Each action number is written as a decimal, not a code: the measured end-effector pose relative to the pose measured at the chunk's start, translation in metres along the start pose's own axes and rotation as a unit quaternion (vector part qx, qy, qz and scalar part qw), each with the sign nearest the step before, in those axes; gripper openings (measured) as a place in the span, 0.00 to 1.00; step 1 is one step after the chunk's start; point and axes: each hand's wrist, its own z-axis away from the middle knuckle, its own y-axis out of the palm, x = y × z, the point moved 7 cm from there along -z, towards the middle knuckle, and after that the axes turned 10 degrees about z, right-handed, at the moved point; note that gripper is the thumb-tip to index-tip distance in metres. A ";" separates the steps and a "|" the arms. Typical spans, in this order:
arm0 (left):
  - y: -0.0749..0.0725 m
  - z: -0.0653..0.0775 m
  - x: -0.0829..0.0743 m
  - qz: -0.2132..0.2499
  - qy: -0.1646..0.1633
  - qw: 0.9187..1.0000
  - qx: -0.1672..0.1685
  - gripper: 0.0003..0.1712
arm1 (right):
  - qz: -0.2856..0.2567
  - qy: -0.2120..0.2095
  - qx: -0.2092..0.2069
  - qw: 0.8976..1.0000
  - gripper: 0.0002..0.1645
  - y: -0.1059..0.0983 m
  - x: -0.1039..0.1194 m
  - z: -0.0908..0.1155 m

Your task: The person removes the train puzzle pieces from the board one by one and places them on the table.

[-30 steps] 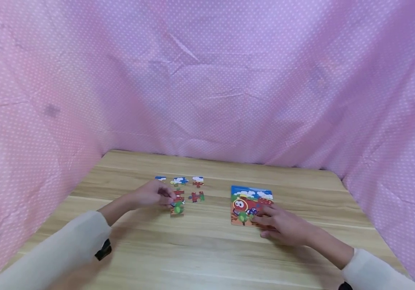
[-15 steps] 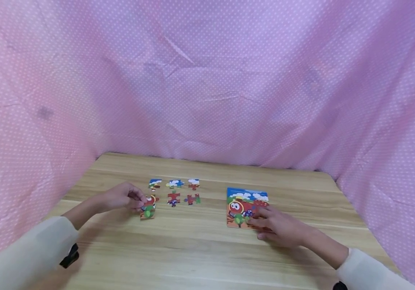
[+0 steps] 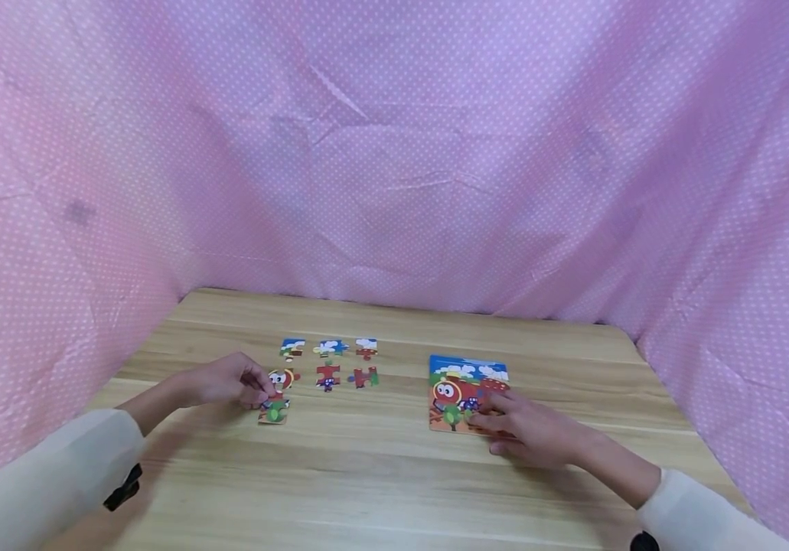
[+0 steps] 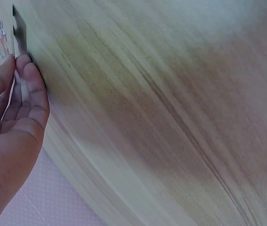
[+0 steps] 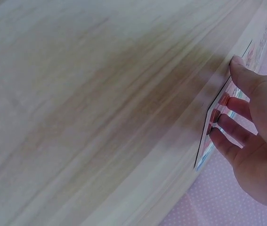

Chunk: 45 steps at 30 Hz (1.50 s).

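Observation:
In the head view my left hand (image 3: 236, 383) pinches a jigsaw piece (image 3: 273, 413) with a green tree and brown ground between thumb and fingertips. The held piece sits at the lower edge of a jigsaw piece with a round-eyed red face (image 3: 282, 378). From the left wrist, the held piece (image 4: 20, 35) shows partly, standing out beyond the fingertips. My right hand (image 3: 528, 425) rests on the lower right of a square picture board (image 3: 451, 375) showing the same red character. In the right wrist view, fingertips (image 5: 212, 115) touch its face while the thumb lies along its near edge.
Behind the left hand's work lie three sky pieces in a row: left (image 3: 292, 348), middle (image 3: 330, 348) and right (image 3: 366, 348). Nearer are two red pieces, one with purple (image 3: 328, 376), one with green (image 3: 366, 377). Pink dotted cloth (image 3: 394, 191) encloses the wooden table (image 3: 366, 474).
My left hand has carried the tree piece from the middle red piece leftward to the face piece, then slightly nearer me. The right hand stays on the board. The view has shifted slightly.

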 end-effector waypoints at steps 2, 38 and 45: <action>0.000 -0.001 -0.001 -0.006 -0.002 1.000 -0.001 0.08 | -0.003 0.005 0.009 1.000 0.28 0.001 0.000 0.001; 0.098 -0.129 -0.104 -0.132 0.097 0.985 0.047 0.07 | 0.058 -0.044 -0.034 0.997 0.27 -0.009 0.002 0.000; 0.133 -0.152 -0.115 -0.144 0.114 0.981 0.057 0.04 | 0.057 -0.060 -0.072 0.994 0.24 -0.010 0.004 0.000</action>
